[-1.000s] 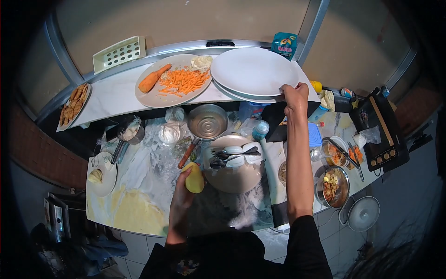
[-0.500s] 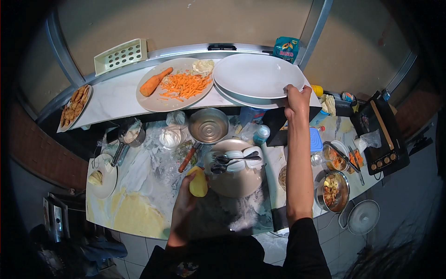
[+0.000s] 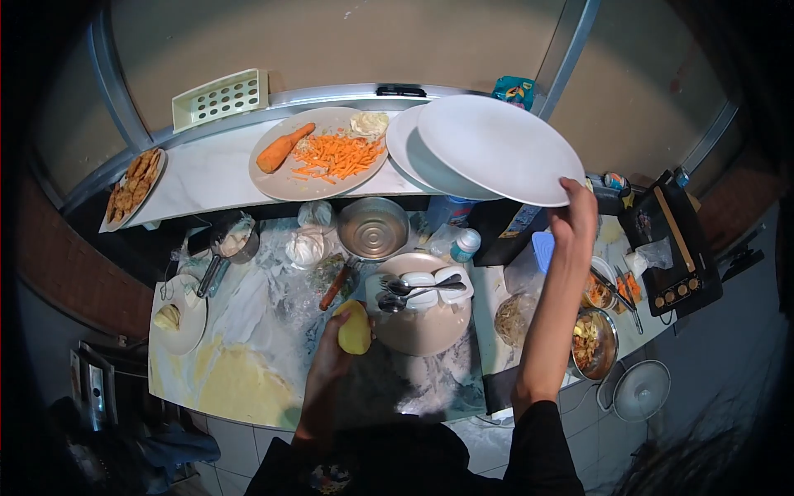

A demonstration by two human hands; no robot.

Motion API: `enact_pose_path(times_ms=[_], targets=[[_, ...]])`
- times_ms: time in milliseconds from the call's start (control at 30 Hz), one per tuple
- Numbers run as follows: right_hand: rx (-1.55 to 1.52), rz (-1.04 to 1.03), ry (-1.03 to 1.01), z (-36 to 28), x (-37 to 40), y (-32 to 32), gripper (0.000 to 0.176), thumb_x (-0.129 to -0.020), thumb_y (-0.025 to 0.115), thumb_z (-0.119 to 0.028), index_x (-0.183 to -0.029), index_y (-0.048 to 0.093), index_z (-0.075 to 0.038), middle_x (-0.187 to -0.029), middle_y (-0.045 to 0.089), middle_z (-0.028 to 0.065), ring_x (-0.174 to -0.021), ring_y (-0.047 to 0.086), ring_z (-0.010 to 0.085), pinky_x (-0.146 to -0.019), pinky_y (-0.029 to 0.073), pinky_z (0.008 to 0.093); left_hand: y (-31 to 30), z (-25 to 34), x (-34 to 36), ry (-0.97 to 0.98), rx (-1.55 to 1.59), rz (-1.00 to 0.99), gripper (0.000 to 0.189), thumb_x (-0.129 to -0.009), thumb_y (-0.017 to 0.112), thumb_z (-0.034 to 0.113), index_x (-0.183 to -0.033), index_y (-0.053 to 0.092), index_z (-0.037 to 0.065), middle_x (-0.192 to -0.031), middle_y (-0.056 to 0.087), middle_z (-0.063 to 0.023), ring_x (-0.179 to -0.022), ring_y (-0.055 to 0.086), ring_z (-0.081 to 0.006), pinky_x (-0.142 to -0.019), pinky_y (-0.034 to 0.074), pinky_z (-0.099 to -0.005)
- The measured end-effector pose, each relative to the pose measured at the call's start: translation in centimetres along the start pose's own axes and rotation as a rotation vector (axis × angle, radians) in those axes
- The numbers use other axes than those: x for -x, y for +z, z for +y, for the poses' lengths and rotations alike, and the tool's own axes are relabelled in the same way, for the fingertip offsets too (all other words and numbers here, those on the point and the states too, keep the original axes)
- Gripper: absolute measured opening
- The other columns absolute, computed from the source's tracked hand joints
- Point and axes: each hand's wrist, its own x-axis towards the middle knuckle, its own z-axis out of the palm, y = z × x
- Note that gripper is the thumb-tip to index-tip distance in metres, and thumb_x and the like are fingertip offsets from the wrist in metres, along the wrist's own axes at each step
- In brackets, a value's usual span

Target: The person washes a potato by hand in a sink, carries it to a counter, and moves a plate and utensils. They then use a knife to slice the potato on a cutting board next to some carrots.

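Observation:
My right hand (image 3: 577,207) grips the near right rim of a large white oval plate (image 3: 500,149), lifted and tilted above the shelf. Partly beneath it, a second white plate (image 3: 409,153) lies on the shelf. In my left hand (image 3: 331,351) is a peeled yellow potato (image 3: 355,329), held low over the counter. Just right of the potato stands a beige plate (image 3: 422,337) bearing small white dishes (image 3: 420,289) and several spoons and forks (image 3: 405,291). A metal saucepan (image 3: 374,227) with a wooden handle sits behind it.
On the shelf, a plate (image 3: 269,186) holds a carrot (image 3: 285,147) and shredded carrot (image 3: 335,157). Fried food (image 3: 136,186) lies far left. Rightward are a pot of food (image 3: 594,343), a glass lid (image 3: 642,390) and a black oven (image 3: 674,248).
My right hand has moved right and slightly toward me, lifting the top white plate off the other and uncovering more of the lower one. My left hand keeps the potato nearly in place.

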Motion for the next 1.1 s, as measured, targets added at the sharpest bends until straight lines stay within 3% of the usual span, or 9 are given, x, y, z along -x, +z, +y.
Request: enact_pose_path(times_ms=[167,233,400,467,533,733,767,1000,1100], targets=[[-0.1,0.071,-0.05,-4.8,4.4,-5.0,0.036,-0.077,0.055,-0.004,-0.111,0.048,0.006,-0.106,0.055,0.0174,-0.1,0.054,0.0282,-0.088,0.043,0.0376,0.8,-0.2,0.1,-0.047,0.0,-0.025,0.042,-0.088,0.045,0.031,-0.116,0.046,0.0,-0.094,0.057,-0.0124,-0.088,0.058,-0.0199,-0.075,0.048,-0.032],[-0.119,0.175,-0.146,-6.4,7.1,-6.5,0.037,-0.075,0.058,-0.004,-0.11,0.049,0.007,-0.106,0.056,0.0163,-0.1,0.055,0.0269,-0.087,0.044,0.0363,0.7,-1.1,-0.2,-0.08,-0.04,-0.139,0.044,-0.086,0.043,0.032,-0.118,0.044,0.002,-0.103,0.055,-0.009,-0.085,0.058,-0.0224,-0.069,0.049,-0.0335],[-0.183,0.35,-0.241,-9.1,13.0,-12.5,0.036,-0.072,0.063,-0.001,-0.105,0.052,0.007,-0.102,0.058,0.0151,-0.097,0.056,0.0257,-0.086,0.045,0.0349,3.6,-2.8,0.0,-0.24,-0.148,-0.279,0.045,-0.085,0.043,0.031,-0.118,0.046,0.0,-0.106,0.055,-0.0118,-0.083,0.058,-0.0204,-0.067,0.049,-0.0316],[-0.179,0.467,-0.284,-10.1,16.2,-14.3,0.018,-0.075,0.06,0.003,-0.092,0.058,0.008,-0.097,0.061,0.017,-0.088,0.06,0.0257,-0.079,0.052,0.0354,4.5,-4.7,-0.6,-0.323,-0.072,-0.471,0.043,-0.087,0.048,0.029,-0.115,0.048,-0.003,-0.089,0.059,-0.0135,-0.08,0.059,-0.0189,-0.068,0.05,-0.0285],[-0.171,0.524,-0.352,-10.8,19.1,-16.5,0.017,-0.075,0.06,0.003,-0.092,0.058,0.008,-0.095,0.061,0.0169,-0.088,0.06,0.0253,-0.079,0.052,0.0358,6.2,-6.3,-0.6,-0.432,-0.068,-0.509,0.042,-0.085,0.052,0.031,-0.112,0.048,-0.002,-0.086,0.058,-0.0113,-0.078,0.058,-0.0182,-0.065,0.05,-0.0281],[-0.083,0.775,-0.434,-11.9,27.8,-22.4,0.026,-0.073,0.064,-0.004,-0.095,0.058,0.007,-0.096,0.061,0.0157,-0.088,0.06,0.0251,-0.08,0.052,0.0358,8.8,-13.0,0.3,-0.527,0.182,-0.564,0.042,-0.079,0.058,0.032,-0.106,0.047,0.002,-0.089,0.049,-0.0078,-0.08,0.054,-0.0183,-0.062,0.049,-0.0275],[-0.027,0.801,-0.408,-12.1,29.2,-23.7,0.042,-0.072,0.065,-0.009,-0.109,0.05,0.005,-0.104,0.056,0.0152,-0.095,0.056,0.0255,-0.082,0.048,0.0355,9.4,-13.6,0.5,-0.547,0.183,-0.574,0.042,-0.079,0.058,0.032,-0.106,0.047,0.002,-0.089,0.049,-0.0078,-0.08,0.054,-0.0183,-0.062,0.049,-0.0275],[-0.042,1.044,-0.46,-13.9,36.3,-31.3,0.051,-0.073,0.063,-0.012,-0.117,0.046,0.006,-0.109,0.054,0.0171,-0.099,0.054,0.0271,-0.084,0.047,0.0361,13.1,-18.5,2.7,-0.586,0.143,-0.643,0.04,-0.078,0.056,0.031,-0.106,0.047,0.004,-0.084,0.052,-0.0103,-0.078,0.053,-0.0184,-0.063,0.048,-0.0281],[-0.069,1.026,-0.438,-15.2,38.9,-36.9,0.05,-0.074,0.062,-0.012,-0.118,0.045,0.007,-0.11,0.053,0.0178,-0.1,0.054,0.0272,-0.084,0.047,0.0366,15.0,-21.2,4.8,-0.6,0.068,-0.684,0.04,-0.077,0.055,0.032,-0.105,0.048,0.003,-0.084,0.051,-0.0107,-0.078,0.053,-0.0193,-0.062,0.047,-0.0283]])
